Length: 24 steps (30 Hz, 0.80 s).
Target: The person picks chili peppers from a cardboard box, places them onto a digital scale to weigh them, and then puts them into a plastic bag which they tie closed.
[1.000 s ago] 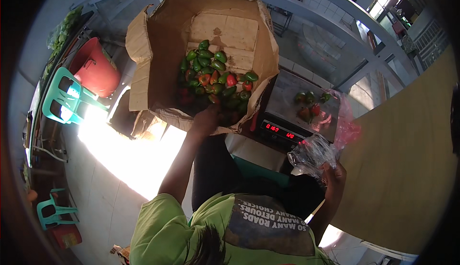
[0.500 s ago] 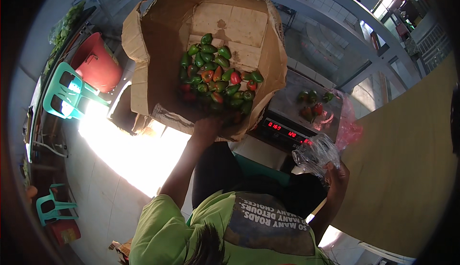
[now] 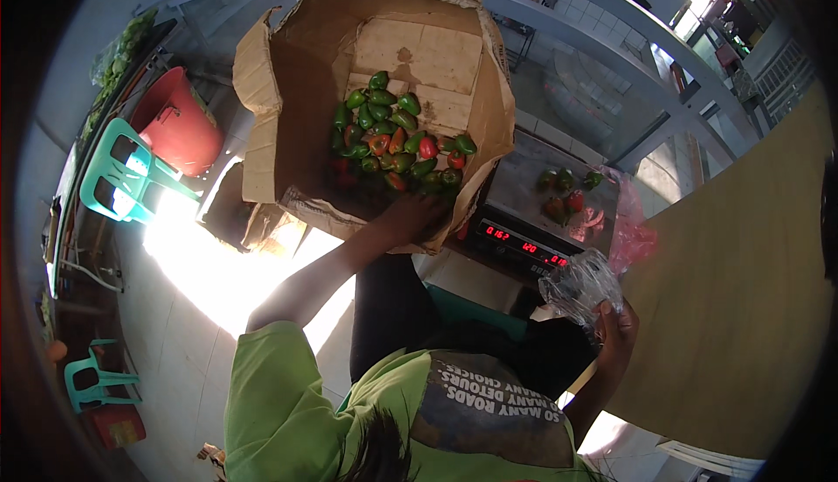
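My left hand (image 3: 417,217) reaches over the near edge of a large cardboard box (image 3: 307,63), down among the peppers. Its fingers are lost in shadow, so what they touch is hidden. Green, orange and red bell peppers (image 3: 381,143) lie heaped at the near end of the box. To the right, my right hand (image 3: 618,323) pinches a crumpled clear plastic bag (image 3: 583,287) in front of a digital scale (image 3: 511,187) with a lit red display. Several small peppers (image 3: 566,206), green and reddish, rest on the scale's platform.
A pink plastic bag (image 3: 630,236) lies against the scale's right side, beside a tan board or tabletop (image 3: 733,290). Farther left stand a red bucket (image 3: 182,133) and a turquoise plastic chair (image 3: 118,164). A metal railing (image 3: 602,63) runs behind the box.
My left hand has moved rightward within the box, and its forearm slants more. The right hand keeps the clear bag in nearly the same place. The scale's reading has changed slightly.
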Each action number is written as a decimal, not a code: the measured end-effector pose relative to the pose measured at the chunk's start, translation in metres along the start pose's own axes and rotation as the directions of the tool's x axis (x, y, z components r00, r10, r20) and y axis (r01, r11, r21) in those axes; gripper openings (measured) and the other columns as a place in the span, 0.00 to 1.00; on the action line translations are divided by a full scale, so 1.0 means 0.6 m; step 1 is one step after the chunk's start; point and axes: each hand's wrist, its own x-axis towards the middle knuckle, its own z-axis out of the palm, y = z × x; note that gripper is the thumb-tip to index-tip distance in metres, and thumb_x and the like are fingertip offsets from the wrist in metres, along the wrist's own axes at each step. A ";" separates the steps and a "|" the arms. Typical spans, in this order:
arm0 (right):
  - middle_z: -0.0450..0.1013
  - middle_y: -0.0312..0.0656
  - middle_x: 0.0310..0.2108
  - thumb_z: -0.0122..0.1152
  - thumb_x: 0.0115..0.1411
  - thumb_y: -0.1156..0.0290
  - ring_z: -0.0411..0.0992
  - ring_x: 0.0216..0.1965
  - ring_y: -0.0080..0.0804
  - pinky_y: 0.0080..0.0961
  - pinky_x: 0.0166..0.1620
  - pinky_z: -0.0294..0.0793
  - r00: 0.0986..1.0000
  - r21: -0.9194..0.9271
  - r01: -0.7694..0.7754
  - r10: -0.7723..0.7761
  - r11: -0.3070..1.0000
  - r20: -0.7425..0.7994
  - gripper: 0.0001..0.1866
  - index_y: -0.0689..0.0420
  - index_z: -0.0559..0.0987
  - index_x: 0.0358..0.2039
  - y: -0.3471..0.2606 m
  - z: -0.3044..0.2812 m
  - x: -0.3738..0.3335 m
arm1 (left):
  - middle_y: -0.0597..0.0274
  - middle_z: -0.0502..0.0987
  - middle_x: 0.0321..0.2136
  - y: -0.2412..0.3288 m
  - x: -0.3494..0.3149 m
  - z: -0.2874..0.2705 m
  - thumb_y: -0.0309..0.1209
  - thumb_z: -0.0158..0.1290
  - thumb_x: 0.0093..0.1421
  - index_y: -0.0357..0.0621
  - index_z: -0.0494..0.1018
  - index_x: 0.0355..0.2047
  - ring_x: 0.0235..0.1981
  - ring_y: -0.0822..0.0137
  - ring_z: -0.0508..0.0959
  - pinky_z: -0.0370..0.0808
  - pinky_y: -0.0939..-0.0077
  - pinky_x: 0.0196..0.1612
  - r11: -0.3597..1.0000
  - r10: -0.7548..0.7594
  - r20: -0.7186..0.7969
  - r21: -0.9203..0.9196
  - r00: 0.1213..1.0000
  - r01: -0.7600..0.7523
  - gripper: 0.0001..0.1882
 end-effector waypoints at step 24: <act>0.59 0.27 0.13 0.55 0.54 0.58 0.53 0.14 0.12 0.12 0.19 0.49 0.998 -0.046 -0.060 0.061 0.997 0.014 0.16 0.60 0.74 0.27 0.029 0.003 0.001 | 0.52 0.56 0.53 -0.055 0.116 0.057 0.33 0.45 0.50 0.37 0.55 0.52 0.54 0.56 0.56 0.52 0.61 0.56 0.890 -0.342 -0.520 0.087 0.783 0.447 0.29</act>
